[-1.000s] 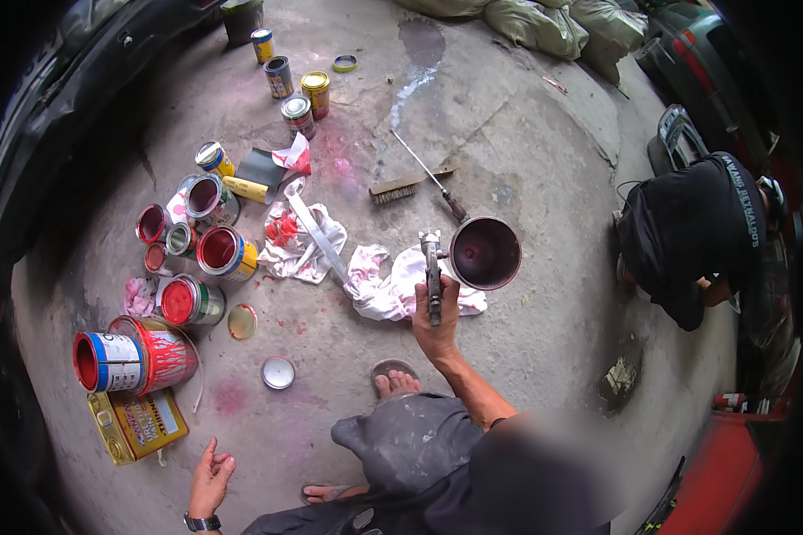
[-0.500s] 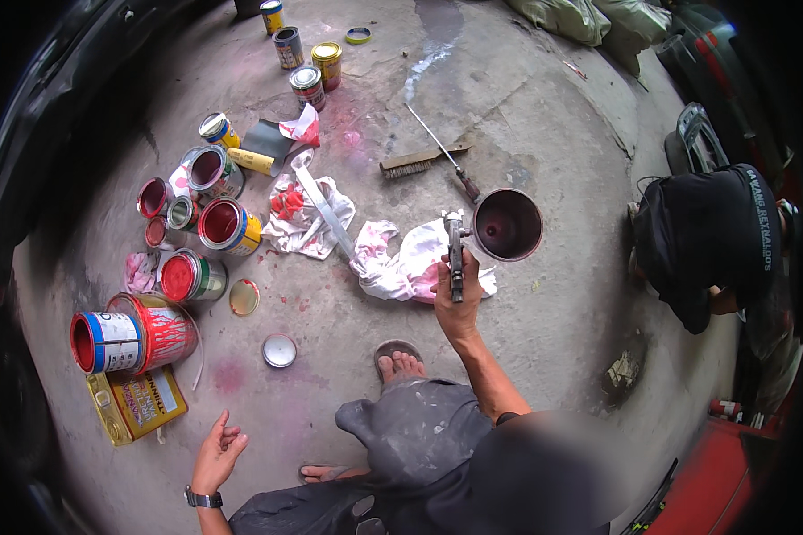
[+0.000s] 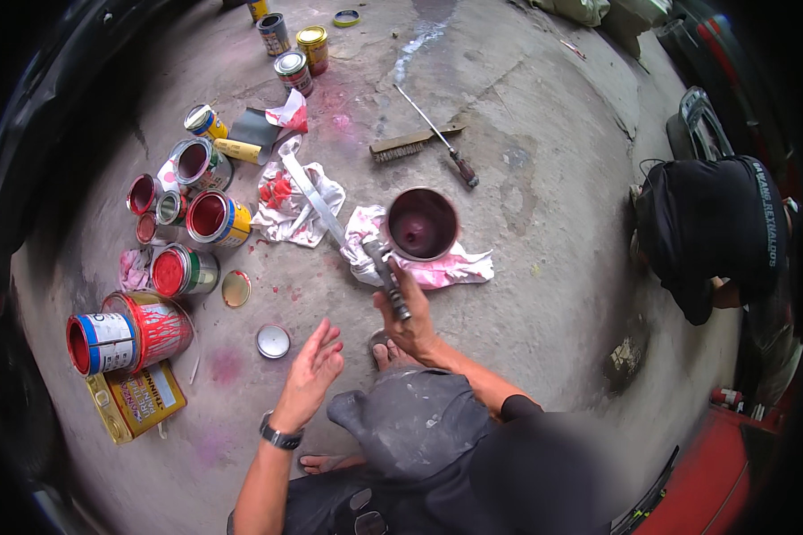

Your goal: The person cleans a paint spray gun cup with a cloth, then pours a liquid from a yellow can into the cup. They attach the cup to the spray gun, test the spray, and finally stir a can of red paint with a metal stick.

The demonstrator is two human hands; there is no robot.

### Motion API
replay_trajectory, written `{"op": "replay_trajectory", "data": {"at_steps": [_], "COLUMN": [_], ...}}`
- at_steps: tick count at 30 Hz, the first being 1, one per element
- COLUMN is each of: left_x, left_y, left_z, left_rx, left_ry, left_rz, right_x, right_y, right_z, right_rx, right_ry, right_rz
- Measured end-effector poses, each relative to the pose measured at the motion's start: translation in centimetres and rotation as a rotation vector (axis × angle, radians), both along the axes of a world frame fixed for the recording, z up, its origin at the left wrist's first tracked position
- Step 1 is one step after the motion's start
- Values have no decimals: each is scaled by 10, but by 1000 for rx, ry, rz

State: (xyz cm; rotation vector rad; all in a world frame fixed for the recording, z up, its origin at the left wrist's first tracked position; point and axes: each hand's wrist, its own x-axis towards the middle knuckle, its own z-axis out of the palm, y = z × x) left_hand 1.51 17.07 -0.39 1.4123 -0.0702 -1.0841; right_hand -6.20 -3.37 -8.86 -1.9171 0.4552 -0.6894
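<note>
My right hand point(image 3: 410, 328) is wrapped round the handle of a paint spray gun point(image 3: 389, 283). Its round cup point(image 3: 442, 234) is uncovered, dark inside with a little reddish paint at the bottom. The gun hangs above a white rag point(image 3: 459, 267) stained pink on the floor. My left hand point(image 3: 312, 373), a watch on its wrist, holds nothing; its fingers stretch toward the gun without touching it. Beyond the left hand a round white lid point(image 3: 273, 341) lies on the concrete. A long pale stick point(image 3: 310, 187) rests across a second stained rag point(image 3: 285, 214).
Several opened paint cans point(image 3: 186, 269) stand at the left, beside a yellow rectangular tin point(image 3: 134, 406). Farther off are more cans point(image 3: 294, 71), a wire brush point(image 3: 410, 144) and a screwdriver point(image 3: 464, 169). At the right another person point(image 3: 709, 236) in black crouches near car parts.
My right hand has moved left with the spray gun, uncovering the screwdriver's handle. My left hand has risen rightward toward the gun.
</note>
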Motion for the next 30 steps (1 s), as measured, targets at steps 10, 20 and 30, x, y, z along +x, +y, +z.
{"op": "replay_trajectory", "data": {"at_steps": [10, 20, 30], "left_x": [-21, -16, -21], "left_y": [-46, -45, -42], "left_z": [-77, -92, -79], "left_rx": [-179, -20, -138], "left_ry": [343, 218, 133], "left_rz": [477, 564, 736], "right_x": [-22, 15, 1], "right_y": [-33, -153, -192], "right_z": [9, -70, 57], "right_rx": [-82, -532, -129], "right_ry": [308, 707, 519], "right_rz": [663, -109, 1]}}
